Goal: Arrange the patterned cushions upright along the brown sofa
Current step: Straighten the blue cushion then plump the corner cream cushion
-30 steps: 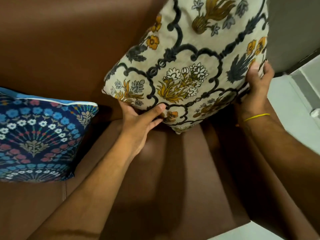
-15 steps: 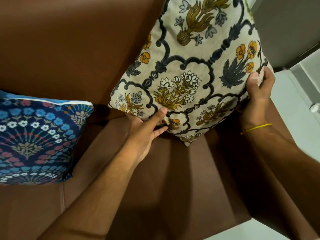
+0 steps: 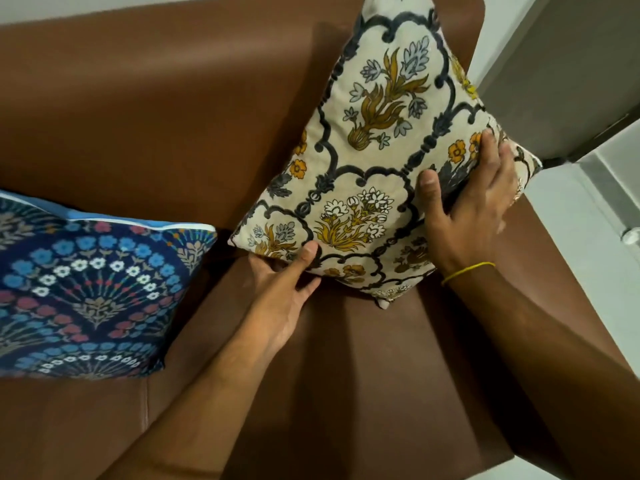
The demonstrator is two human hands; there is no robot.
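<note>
- Since earlier, my right hand [image 3: 474,216] slid from the edge of the cream cushion [image 3: 377,140] onto its face, grip wide and flat.
- My left hand [image 3: 284,289] pinches the lower corner in its grip.

The brown sofa [image 3: 173,116] looks like smooth, faintly glossy leather, while the cream cushion [image 3: 377,150] and blue cushion [image 3: 86,289] are matt printed cloth.

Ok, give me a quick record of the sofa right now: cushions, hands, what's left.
cream floral fabric cushion: tilted on one corner, at the right end of the brown leather sofa
left hand: pinches its lower-left edge, thumb in front
right hand: laid on its right corner, fingers straight
dark blue floral cushion: upright against the sofa's back, left of the cream one
left to do: square the cream cushion upright
</note>
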